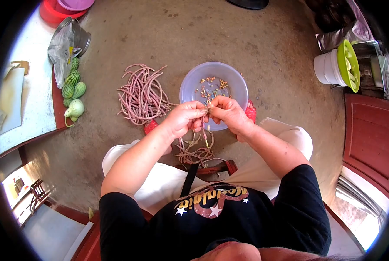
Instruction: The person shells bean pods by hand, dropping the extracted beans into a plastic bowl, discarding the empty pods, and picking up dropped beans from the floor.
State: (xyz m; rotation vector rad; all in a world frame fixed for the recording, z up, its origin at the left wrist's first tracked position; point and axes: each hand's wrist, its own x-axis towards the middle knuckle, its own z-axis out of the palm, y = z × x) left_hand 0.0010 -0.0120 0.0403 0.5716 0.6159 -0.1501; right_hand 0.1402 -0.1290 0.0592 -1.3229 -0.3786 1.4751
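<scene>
Over the near rim of a pale purple basin (189,82), my left hand (188,116) and my right hand (230,114) meet with fingertips pinched together. Between them they grip a purplish bean pod (205,135), whose end hangs down below the fingers. Loose beans (223,83) in yellow and reddish tones lie scattered on the basin's bottom. To the left on the floor is a heap of long purple-pink pods (142,93). Thin, limp pods or shells (196,155) lie between my legs, under my hands.
Small striped melons (73,78) and a pale gourd (75,108) stand along a white-topped counter (38,95) at the left, near a metal bucket (82,37). At the right are a white bucket (327,68), a green basket (343,56) and a red cabinet (368,139).
</scene>
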